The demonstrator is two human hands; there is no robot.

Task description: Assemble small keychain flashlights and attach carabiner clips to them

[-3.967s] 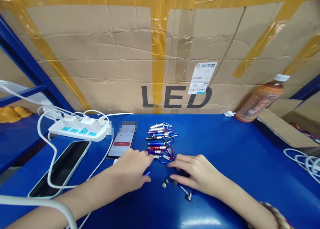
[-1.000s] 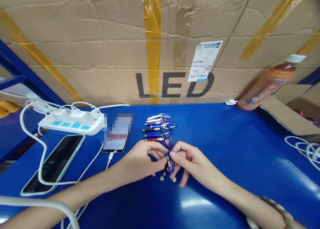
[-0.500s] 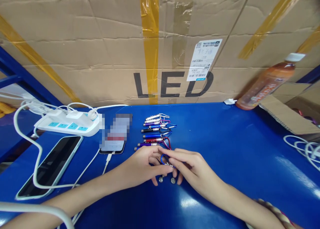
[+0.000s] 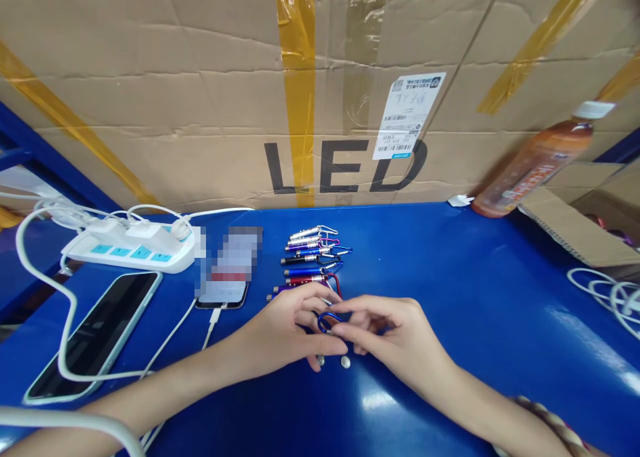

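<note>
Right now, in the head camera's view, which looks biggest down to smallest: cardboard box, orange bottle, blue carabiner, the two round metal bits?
1. cardboard box
2. orange bottle
3. blue carabiner
4. two round metal bits, alike in size, so not ranked against each other

Left hand point(image 4: 285, 327): flat on the table four seconds ago, it now curls in to meet the other hand.
Right hand point(image 4: 395, 334): it has lifted off the loose parts, and its fingertips now pinch.
Blue metal carabiner clip point(image 4: 327, 322): earlier at the near end of the torch row, then held upright, it is now turned sideways between both hands.
Small round silver parts point(image 4: 345, 362): several showed earlier, two now.
</note>
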